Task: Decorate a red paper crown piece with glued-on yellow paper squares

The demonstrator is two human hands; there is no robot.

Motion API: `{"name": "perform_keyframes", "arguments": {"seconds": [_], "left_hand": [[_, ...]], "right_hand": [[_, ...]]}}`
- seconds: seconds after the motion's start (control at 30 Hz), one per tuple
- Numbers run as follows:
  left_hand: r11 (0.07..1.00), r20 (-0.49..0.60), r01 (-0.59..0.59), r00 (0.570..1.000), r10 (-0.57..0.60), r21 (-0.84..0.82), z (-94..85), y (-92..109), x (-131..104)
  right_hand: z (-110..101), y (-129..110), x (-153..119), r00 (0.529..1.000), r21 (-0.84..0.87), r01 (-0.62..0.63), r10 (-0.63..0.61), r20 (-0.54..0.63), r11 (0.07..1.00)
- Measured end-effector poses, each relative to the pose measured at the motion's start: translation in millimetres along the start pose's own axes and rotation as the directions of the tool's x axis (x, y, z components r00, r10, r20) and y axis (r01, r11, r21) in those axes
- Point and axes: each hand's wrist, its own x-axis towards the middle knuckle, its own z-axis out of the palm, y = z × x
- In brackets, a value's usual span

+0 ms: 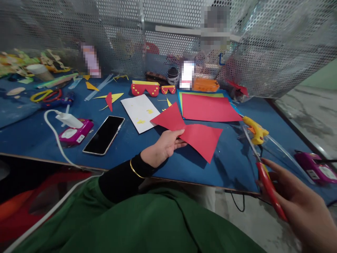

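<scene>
My left hand (166,144) pinches a red craft sheet (201,138) at its narrow middle, between thumb and fingers. The sheet is cut into a bow-like shape, with two wide pointed ends, and is held above the table's front part. At the lower right, my right hand (297,200) is wrapped round the red handles of a pair of scissors (269,188). Their blades point up and away, apart from the red sheet, close to a yellow glue gun (255,130). Behind the held piece lies a stack of coloured sheets (210,107), red on top.
A white sheet with yellow bits (140,114), a phone (104,135) and a purple socket block (76,131) with a charger are on the left. Red-and-yellow paper glasses (144,89) stand behind. Another purple block (316,168) sits right. Perforated metal (168,21) closes the back.
</scene>
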Motion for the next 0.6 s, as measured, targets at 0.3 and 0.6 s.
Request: {"name": "perform_keyframes", "arguments": {"seconds": [0.3,0.6], "left_hand": [[0.986,0.012,-0.025,1.000,0.023,0.168,2.8,-4,-5],[0.981,-0.069,-0.024,0.997,0.038,0.193,5.0,-5,1]], "right_hand": [[43,-6,-44,0.841,0.456,-0.391,0.109,0.530,0.800],[57,3,-50,0.796,0.516,-0.247,-0.132,0.590,0.820]]}}
